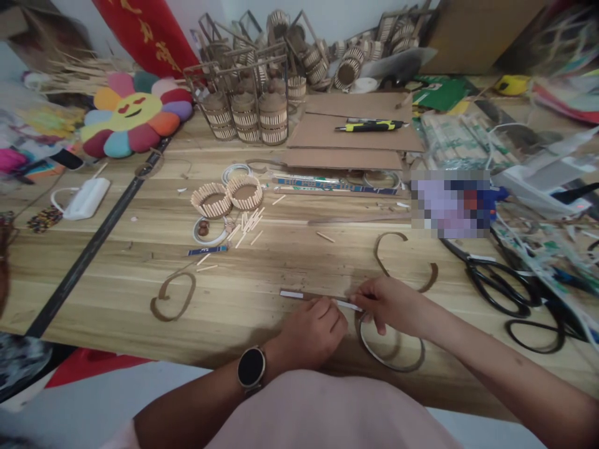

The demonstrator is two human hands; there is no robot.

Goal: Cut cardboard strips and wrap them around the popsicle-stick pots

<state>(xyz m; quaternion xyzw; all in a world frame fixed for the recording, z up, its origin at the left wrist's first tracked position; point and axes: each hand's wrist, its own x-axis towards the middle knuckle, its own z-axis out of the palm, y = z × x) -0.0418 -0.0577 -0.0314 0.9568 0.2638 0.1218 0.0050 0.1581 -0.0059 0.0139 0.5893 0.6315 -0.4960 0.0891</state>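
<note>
Near the front of the table, a narrow brown strip (309, 296) with white tape-like pieces along it lies in front of me. Its right part seems to run into a round coil (393, 366) below my right hand. My left hand (314, 333), with a watch on the wrist, has its fingers curled down onto the strip. The thumb and forefinger of my right hand (381, 302) pinch the strip farther right. Loose curled brown strips (161, 305) lie to the left, and another brown curl (380, 249) rests beyond my right hand.
Two stick-walled rings (247, 192) stand among loose short sticks (250, 221). Black scissors (503, 287) lie at right. Behind are small lantern-like baskets (246, 115), cardboard (311, 131) with a yellow-black cutter (369, 126), and a flower cushion (135, 115). A white power strip (88, 197) sits left.
</note>
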